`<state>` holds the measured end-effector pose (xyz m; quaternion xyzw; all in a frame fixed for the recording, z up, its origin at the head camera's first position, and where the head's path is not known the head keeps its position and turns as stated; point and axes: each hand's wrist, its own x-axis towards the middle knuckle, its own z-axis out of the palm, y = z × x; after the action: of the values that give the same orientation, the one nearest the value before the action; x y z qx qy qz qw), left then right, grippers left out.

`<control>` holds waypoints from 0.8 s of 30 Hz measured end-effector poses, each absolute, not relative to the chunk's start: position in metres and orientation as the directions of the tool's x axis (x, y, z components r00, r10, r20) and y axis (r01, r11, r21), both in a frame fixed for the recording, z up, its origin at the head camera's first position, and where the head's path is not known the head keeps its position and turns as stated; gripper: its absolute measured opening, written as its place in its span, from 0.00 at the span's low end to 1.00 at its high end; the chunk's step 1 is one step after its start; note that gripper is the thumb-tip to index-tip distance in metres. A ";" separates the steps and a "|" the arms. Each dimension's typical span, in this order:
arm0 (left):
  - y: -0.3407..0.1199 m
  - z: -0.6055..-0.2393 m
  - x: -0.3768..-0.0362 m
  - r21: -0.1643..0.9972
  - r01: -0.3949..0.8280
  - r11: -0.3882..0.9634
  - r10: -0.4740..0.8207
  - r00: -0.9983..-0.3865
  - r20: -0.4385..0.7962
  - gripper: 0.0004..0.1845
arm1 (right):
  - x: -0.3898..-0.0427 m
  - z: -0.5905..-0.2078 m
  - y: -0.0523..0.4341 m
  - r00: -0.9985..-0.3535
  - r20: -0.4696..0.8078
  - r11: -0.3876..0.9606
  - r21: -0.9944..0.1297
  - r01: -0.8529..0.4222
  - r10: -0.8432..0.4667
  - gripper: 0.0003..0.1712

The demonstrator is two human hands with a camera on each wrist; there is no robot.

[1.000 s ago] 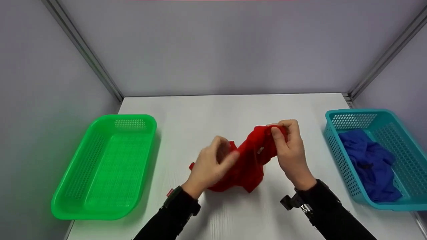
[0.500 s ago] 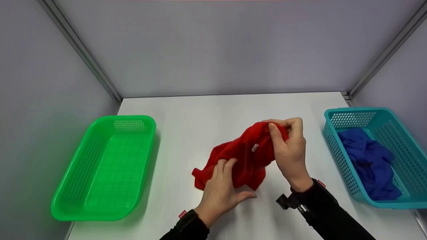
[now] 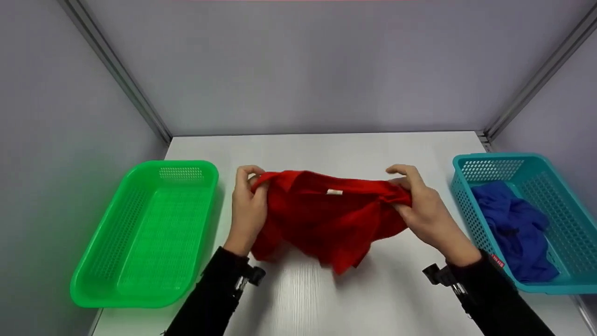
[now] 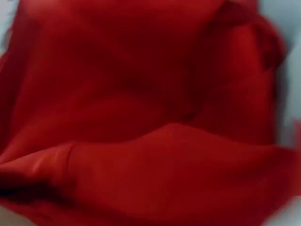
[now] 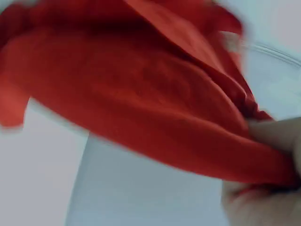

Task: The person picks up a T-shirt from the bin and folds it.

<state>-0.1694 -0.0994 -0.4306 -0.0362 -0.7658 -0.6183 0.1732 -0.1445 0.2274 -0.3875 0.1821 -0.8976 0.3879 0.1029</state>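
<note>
A small red shirt (image 3: 322, 219) hangs stretched between both hands above the white table (image 3: 298, 298), a white label showing at its upper edge. My left hand (image 3: 248, 210) pinches its top left corner between thumb and fingers. At the top right, my right hand (image 3: 428, 214) grips the bunched edge, its index finger raised off the cloth. Red fabric (image 4: 141, 84) fills most of the left wrist view, with a fold running across it. In the right wrist view, the thumb and fingers (image 5: 263, 205) hold the end of the cloth.
On the left stands a green plastic basket (image 3: 205, 242) with nothing in it. A teal basket (image 3: 485, 252) on the right holds a crumpled blue garment (image 3: 515, 228). Grey walls (image 3: 326, 70) enclose the table at the back and sides.
My left hand let go of the shirt's lower part, then took its upper left corner. The shirt is now spread wide between both hands. My right hand has shifted slightly right.
</note>
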 end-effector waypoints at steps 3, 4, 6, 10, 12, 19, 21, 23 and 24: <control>-0.107 -0.413 -0.169 0.851 0.368 0.375 0.070 -0.926 0.370 0.07 | -0.154 -0.401 0.234 -0.891 0.398 0.762 -0.501 -0.409 -0.217 0.30; -0.108 -0.409 -0.168 0.815 0.390 0.429 0.156 -0.920 0.359 0.10 | -0.157 -0.404 0.236 -0.904 0.389 0.769 -0.518 -0.373 -0.177 0.28; -0.110 -0.405 -0.164 0.737 0.419 0.530 0.312 -0.905 0.290 0.16 | -0.161 -0.407 0.241 -0.949 0.305 0.693 -0.667 -0.274 -0.082 0.21; -0.109 -0.405 -0.160 0.591 0.428 0.684 0.389 -0.899 0.200 0.13 | -0.163 -0.402 0.251 -0.999 0.034 0.249 -0.968 -0.025 0.032 0.12; -0.110 -0.407 -0.163 0.621 0.389 0.680 0.307 -0.921 0.240 0.08 | -0.162 -0.397 0.254 -1.000 -0.009 0.038 -0.999 0.009 0.006 0.11; -0.111 -0.370 -0.159 0.992 0.115 0.047 -0.011 -0.993 0.115 0.06 | -0.141 -0.349 0.245 -0.974 0.202 -0.390 -0.909 -0.150 -0.097 0.16; -0.108 -0.350 -0.151 0.982 0.140 -0.127 -0.023 -0.990 0.138 0.06 | -0.133 -0.332 0.239 -0.938 0.321 -0.546 -0.813 -0.204 -0.128 0.15; -0.106 -0.333 -0.142 0.945 0.190 -0.266 -0.016 -0.981 0.193 0.06 | -0.126 -0.320 0.236 -0.886 0.433 -0.709 -0.676 -0.200 -0.164 0.16; -0.105 -0.325 -0.138 0.923 0.209 -0.323 -0.009 -0.976 0.218 0.06 | -0.124 -0.317 0.235 -0.863 0.474 -0.766 -0.616 -0.181 -0.177 0.17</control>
<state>-0.1383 -0.1051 -0.3255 -0.0868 -0.5779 -0.8087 0.0674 -0.1236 0.2348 -0.3165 0.2620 -0.3418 0.9025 0.0010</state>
